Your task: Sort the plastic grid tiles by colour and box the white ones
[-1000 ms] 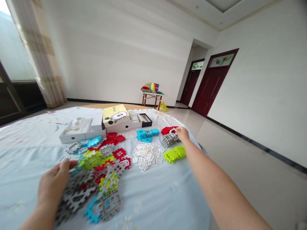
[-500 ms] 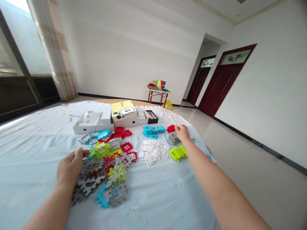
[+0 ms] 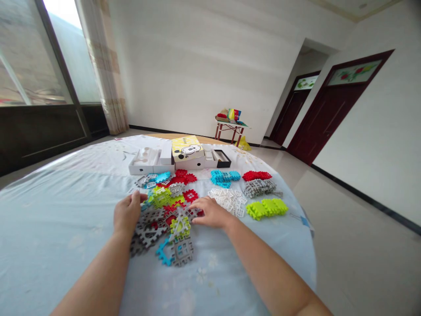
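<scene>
A mixed heap of plastic interlocking tiles (image 3: 164,217), grey, red, green and blue, lies on a pale blue cloth (image 3: 66,219). My left hand (image 3: 126,213) rests on the heap's left edge, fingers curled over grey tiles. My right hand (image 3: 210,212) lies on the heap's right edge, fingers stretched flat toward a red and grey tile. Sorted piles sit to the right: white tiles (image 3: 228,199), blue tiles (image 3: 224,177), red tiles (image 3: 256,175), grey tiles (image 3: 259,188), green tiles (image 3: 266,207).
Open white boxes (image 3: 149,160), a yellow cartoon box (image 3: 187,149) and a small black box (image 3: 223,159) stand behind the tiles. The cloth's edge drops off at right to a tiled floor. A small red table (image 3: 230,127) stands by the far wall.
My right hand has come back from the far grey and red piles to the right edge of the mixed heap. The view has shifted left. My left hand stays on the heap.
</scene>
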The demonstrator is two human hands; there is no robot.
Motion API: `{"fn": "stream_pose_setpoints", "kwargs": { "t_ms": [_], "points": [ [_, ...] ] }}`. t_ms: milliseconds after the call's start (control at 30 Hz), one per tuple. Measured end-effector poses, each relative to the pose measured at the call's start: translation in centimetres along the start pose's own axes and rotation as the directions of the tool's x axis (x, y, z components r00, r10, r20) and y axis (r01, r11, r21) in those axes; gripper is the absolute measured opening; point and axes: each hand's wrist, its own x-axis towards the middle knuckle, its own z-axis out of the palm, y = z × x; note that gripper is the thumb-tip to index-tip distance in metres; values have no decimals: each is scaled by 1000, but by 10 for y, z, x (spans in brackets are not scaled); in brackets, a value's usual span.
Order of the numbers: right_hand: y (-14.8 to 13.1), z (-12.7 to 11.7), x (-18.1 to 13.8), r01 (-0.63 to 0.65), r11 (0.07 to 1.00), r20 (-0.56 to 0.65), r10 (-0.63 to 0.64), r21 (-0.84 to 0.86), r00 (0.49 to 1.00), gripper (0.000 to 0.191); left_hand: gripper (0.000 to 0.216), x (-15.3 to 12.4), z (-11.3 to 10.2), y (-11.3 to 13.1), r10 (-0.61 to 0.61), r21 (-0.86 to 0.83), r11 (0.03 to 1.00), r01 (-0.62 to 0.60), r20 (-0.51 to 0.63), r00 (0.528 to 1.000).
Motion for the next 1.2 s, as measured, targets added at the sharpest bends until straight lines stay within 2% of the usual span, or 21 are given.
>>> {"fn": "stream_pose_setpoints", "kwargs": {
  "t_ms": [167, 267, 500, 600, 800, 1000, 1067, 1200],
  "points": [
    [2, 7, -2, -6, 1000, -11, 7, 15, 1000, 33, 44, -1, 0, 3, -8, -2, 1000, 8, 5, 1000],
    [3, 6, -5, -14, 999, -45, 17, 52, 999, 40, 45, -1, 0, 3, -12, 7, 1000, 12, -5, 1000],
    [14, -11, -13, -76, 994, -237, 91, 74, 967, 46, 43, 0, -3, 3, -29, 50, 998, 28, 30, 999],
    [30, -28, -18, -142, 986, -369, 165, 90, 914, 42, 44, 3, -3, 1, -54, 84, 995, 51, 31, 998],
    [89, -73, -47, -329, 938, -575, 330, 111, 749, 35, 44, 9, -2, -5, -39, 115, 993, 35, 29, 999],
    [152, -116, -80, -456, 885, -712, 378, 91, 592, 32, 44, 6, -2, 2, -50, 124, 991, 46, 26, 998],
    [165, -124, -84, -472, 876, -736, 382, 96, 559, 31, 44, 5, -2, 4, -50, 130, 990, 46, 24, 998],
    [183, -124, -82, -476, 872, -755, 385, 110, 531, 28, 42, 7, -2, 1, -46, 128, 991, 43, 21, 999]
  ]
}}
